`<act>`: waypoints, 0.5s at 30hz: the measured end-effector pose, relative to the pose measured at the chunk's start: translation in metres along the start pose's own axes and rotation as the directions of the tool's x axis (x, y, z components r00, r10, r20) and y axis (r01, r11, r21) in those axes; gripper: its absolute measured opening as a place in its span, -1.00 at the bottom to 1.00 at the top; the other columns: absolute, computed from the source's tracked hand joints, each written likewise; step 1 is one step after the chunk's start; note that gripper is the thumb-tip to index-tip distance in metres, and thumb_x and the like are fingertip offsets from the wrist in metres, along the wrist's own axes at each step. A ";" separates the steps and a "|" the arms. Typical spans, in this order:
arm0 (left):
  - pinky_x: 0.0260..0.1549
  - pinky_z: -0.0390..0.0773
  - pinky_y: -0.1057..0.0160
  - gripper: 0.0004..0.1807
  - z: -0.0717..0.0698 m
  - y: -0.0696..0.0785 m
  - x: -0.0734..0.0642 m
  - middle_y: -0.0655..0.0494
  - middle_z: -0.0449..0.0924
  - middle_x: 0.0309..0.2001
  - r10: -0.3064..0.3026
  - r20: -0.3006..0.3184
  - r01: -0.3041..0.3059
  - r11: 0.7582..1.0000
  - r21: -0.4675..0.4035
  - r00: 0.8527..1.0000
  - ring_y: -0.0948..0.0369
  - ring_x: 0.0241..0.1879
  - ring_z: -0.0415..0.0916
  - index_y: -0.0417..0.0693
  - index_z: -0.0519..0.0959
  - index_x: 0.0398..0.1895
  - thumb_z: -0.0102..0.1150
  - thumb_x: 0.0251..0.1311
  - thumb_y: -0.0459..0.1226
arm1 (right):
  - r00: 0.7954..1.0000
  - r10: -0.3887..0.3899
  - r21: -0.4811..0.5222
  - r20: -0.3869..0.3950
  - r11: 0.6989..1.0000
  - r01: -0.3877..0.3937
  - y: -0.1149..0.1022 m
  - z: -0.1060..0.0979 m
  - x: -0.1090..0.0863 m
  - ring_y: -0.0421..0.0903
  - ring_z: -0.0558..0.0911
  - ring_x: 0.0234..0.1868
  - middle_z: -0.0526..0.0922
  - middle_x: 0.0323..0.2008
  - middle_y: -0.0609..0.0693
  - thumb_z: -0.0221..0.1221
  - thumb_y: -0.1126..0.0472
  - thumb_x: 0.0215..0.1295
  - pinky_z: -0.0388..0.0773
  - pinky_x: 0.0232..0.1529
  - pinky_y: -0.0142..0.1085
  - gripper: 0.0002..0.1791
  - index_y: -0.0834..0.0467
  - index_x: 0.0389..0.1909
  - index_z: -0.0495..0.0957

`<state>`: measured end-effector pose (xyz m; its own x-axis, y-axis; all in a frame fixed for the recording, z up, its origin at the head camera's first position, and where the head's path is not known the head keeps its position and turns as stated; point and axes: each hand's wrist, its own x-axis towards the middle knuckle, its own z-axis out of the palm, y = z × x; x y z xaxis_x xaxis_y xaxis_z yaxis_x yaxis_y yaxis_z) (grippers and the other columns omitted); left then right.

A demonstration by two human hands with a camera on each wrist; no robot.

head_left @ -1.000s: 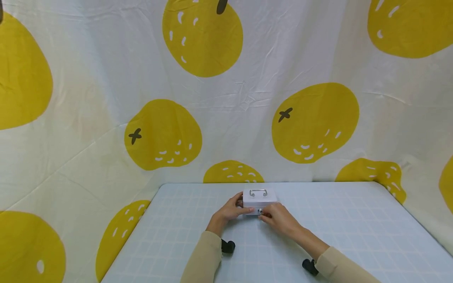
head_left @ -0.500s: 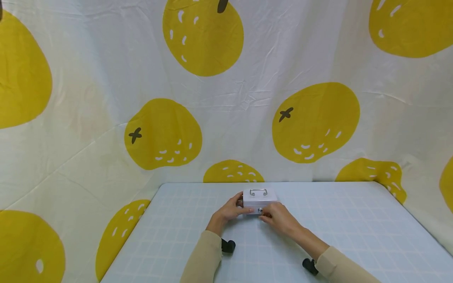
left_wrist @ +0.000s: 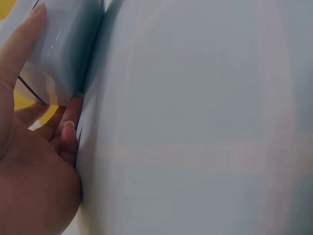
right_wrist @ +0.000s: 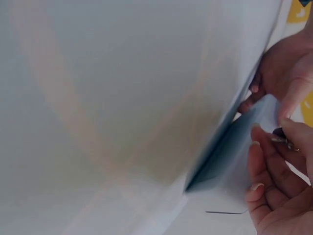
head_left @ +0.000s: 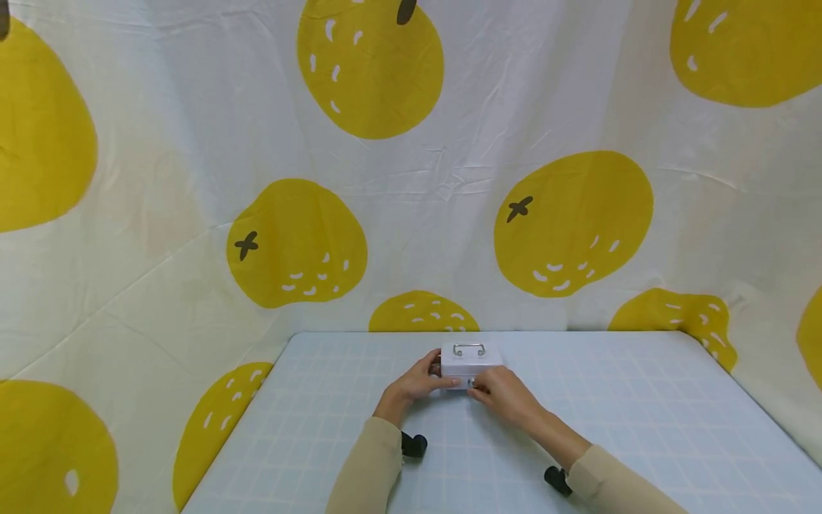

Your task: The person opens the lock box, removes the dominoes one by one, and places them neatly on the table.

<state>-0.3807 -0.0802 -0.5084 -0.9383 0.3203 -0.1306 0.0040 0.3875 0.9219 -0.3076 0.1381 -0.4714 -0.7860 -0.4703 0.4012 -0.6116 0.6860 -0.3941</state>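
A small white cash box (head_left: 462, 363) with a wire handle (head_left: 469, 347) on its lid sits near the far side of the table, lid down. My left hand (head_left: 417, 382) grips its left side, thumb across the front wall and fingers around the side, as the left wrist view shows of the hand (left_wrist: 39, 161) too. At the lock (head_left: 472, 383) on the front, my right hand (head_left: 507, 394) pinches a small key. The right wrist view shows the key's dark head (right_wrist: 279, 132) and a metal ring (right_wrist: 289, 145) by the thumb; its other fingers curl below.
A pale blue checked cloth covers the table (head_left: 308, 442). Behind it hangs a white curtain (head_left: 437, 235) printed with large yellow fruit. Black wrist cameras sit at both cuffs, the left camera (head_left: 414, 446) and the right camera (head_left: 557, 481).
My right hand and wrist have shifted slightly to the left, turning a little at the lock. My left hand and the cash box stay in place.
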 end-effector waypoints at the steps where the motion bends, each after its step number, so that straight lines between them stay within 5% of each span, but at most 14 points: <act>1: 0.05 0.42 0.06 0.04 -0.001 0.000 0.000 0.12 0.54 0.15 0.000 0.000 0.000 1.000 0.003 1.000 0.10 0.07 0.43 0.14 0.26 0.55 0.61 -0.01 0.02 | 1.000 -0.003 -0.003 -0.004 1.000 0.003 0.000 0.000 0.000 -0.34 0.37 -0.54 0.54 -0.60 -0.26 0.39 0.29 0.25 0.39 -0.43 -0.38 -0.84 0.11 -0.52 0.68; 15: -0.01 0.39 0.10 0.03 -0.001 0.000 0.001 0.13 0.53 0.14 0.016 0.017 -0.017 1.000 0.014 1.000 0.11 0.06 0.41 0.14 0.25 0.54 0.60 0.01 0.02 | 0.999 0.041 -0.047 -0.024 0.998 -0.042 0.002 0.004 0.000 -0.33 0.38 -0.52 0.56 -0.58 -0.26 0.42 0.25 0.23 0.41 -0.41 -0.36 -0.86 0.09 -0.50 0.70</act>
<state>-0.3816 -0.0804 -0.5083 -0.9322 0.3410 -0.1215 0.0243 0.3940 0.9188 -0.3098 0.1371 -0.4755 -0.8079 -0.4286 0.4044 -0.5732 0.7306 -0.3709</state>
